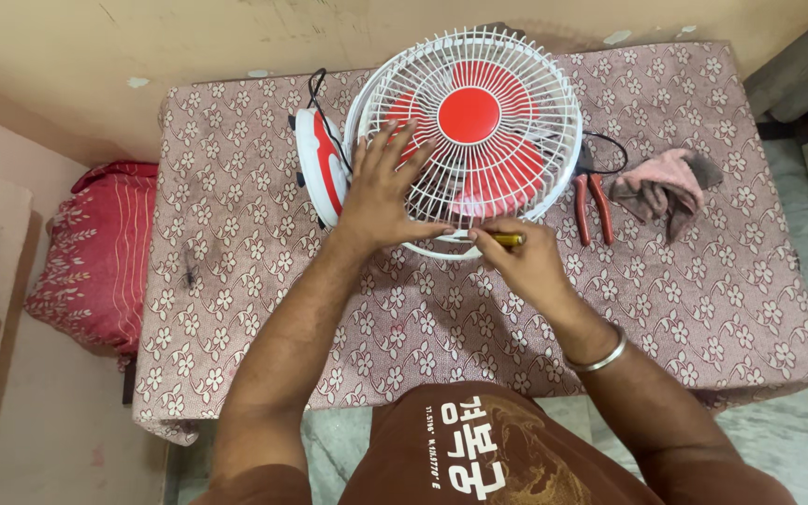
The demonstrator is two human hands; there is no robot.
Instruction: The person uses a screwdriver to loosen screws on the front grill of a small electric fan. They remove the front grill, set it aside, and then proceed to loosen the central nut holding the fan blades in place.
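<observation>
Fan [469, 122], white-grilled with red blades, lies face-up on a floral-clothed table [236, 281] against a beige wall. Left hand [381, 192] rests spread flat on the grille; right hand [526, 262] grips a yellow-handled screwdriver [505, 240] at the rim. Pliers [591, 208] and rag [666, 182] lie alongside.

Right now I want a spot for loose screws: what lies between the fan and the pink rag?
In the head view, red-handled pliers lie on the patterned cloth between the fan and the pink rag.
</observation>
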